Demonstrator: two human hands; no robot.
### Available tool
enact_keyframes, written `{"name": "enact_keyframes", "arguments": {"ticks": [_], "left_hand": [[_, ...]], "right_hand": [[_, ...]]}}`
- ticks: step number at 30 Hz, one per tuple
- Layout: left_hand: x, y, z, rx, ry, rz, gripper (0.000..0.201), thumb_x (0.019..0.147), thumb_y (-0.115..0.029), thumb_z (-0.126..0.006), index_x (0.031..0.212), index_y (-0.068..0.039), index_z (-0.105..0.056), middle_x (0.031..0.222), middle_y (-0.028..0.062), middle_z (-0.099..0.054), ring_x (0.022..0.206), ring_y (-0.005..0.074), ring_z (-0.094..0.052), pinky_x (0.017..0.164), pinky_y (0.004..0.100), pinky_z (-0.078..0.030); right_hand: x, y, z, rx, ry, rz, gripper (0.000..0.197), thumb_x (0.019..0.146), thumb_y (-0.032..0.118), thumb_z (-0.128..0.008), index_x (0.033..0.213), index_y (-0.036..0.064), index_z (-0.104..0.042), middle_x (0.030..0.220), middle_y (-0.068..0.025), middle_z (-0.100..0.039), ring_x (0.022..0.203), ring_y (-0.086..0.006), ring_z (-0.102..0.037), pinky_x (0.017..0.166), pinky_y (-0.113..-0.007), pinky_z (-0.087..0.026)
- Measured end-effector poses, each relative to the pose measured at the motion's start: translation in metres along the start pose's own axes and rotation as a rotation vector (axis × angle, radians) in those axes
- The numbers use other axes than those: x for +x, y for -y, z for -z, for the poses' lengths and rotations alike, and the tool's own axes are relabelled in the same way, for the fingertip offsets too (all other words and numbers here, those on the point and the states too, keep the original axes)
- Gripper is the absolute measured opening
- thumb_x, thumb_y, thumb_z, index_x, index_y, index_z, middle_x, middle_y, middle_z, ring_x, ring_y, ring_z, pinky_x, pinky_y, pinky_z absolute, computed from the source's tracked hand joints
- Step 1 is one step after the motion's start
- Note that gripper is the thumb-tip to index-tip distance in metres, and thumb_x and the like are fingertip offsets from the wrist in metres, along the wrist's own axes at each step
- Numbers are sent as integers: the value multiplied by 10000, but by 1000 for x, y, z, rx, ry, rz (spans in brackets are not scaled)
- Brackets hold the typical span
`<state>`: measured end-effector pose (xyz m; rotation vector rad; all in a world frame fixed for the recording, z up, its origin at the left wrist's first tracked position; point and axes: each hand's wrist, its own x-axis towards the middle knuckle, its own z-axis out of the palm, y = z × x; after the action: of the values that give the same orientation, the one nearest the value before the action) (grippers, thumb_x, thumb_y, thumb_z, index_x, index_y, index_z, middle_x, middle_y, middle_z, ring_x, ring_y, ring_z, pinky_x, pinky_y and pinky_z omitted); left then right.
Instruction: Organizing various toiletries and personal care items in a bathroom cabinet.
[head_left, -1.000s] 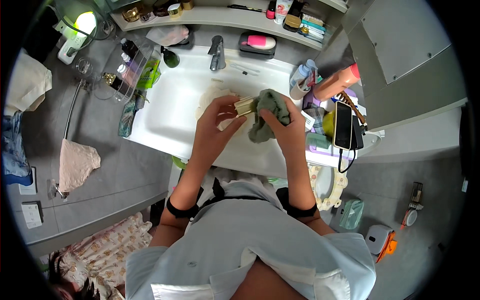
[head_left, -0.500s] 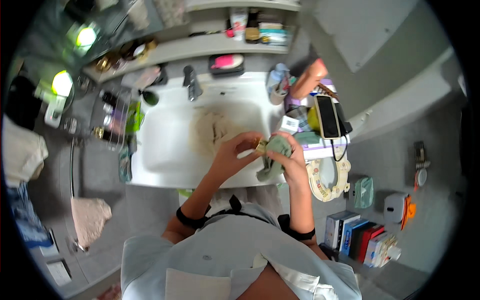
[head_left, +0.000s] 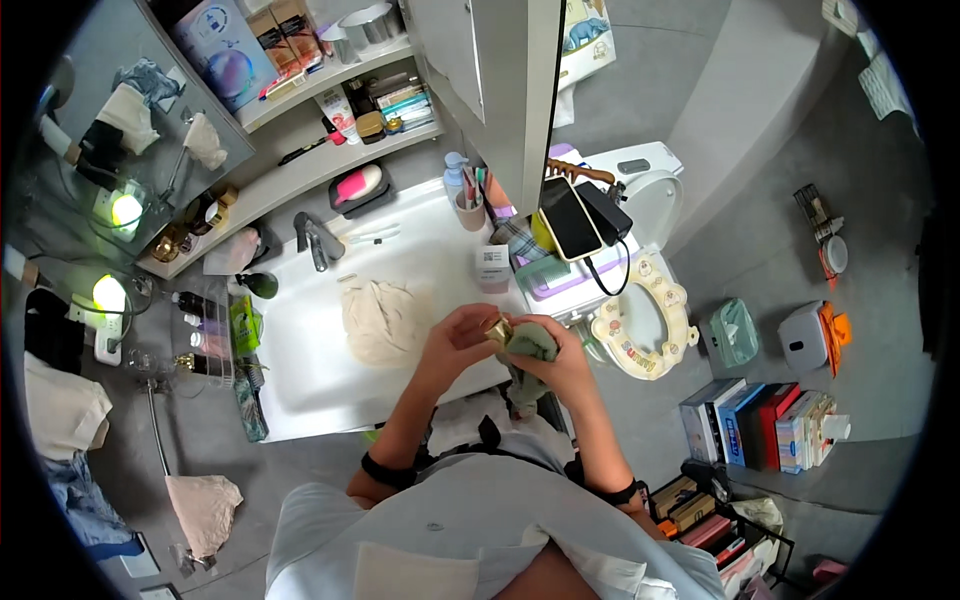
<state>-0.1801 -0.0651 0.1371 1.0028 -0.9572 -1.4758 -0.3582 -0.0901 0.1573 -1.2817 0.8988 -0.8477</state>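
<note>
My right hand (head_left: 560, 368) is shut on a crumpled grey-green cloth (head_left: 530, 342) at the front right corner of the white sink (head_left: 300, 370). My left hand (head_left: 455, 338) pinches a small pale yellow bar (head_left: 494, 328), pressed against the cloth. Both hands meet above the sink's front rim. A beige cloth (head_left: 380, 318) lies bunched in the basin, just left of my hands. The chrome tap (head_left: 318, 240) stands at the back of the basin.
A phone (head_left: 568, 218) and charger lie on a purple box to the right of the sink. A cup with toothbrushes (head_left: 470, 205) stands at the sink's back right. A toilet with a child seat (head_left: 645, 315) is at the right. Boxes and books (head_left: 760, 420) sit on the floor.
The view has swung right and my hands have drawn back from over the basin to its front right corner, still working the bar against the grey-green cloth.
</note>
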Motion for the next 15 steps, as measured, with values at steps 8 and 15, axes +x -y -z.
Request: {"name": "enact_keyframes", "arguments": {"ticks": [8, 15], "left_hand": [[0, 10, -23, 65, 30, -82, 408, 771, 56, -589, 1155, 8, -461, 1121, 106, -546, 1020, 160, -532, 869, 278, -439], [-2, 2, -19, 181, 56, -78, 413, 786, 63, -565, 1181, 1, -459, 1136, 110, -531, 1043, 165, -520, 892, 287, -433]], "right_hand": [[-10, -11, 14, 44, -88, 73, 400, 650, -13, -704, 1016, 41, -552, 956, -38, -588, 878, -127, -554, 758, -257, -455], [-10, -17, 22, -36, -188, 147, 439, 676, 26, -689, 1058, 44, -474, 908, -64, -557, 829, -149, -547, 739, -264, -446]]}}
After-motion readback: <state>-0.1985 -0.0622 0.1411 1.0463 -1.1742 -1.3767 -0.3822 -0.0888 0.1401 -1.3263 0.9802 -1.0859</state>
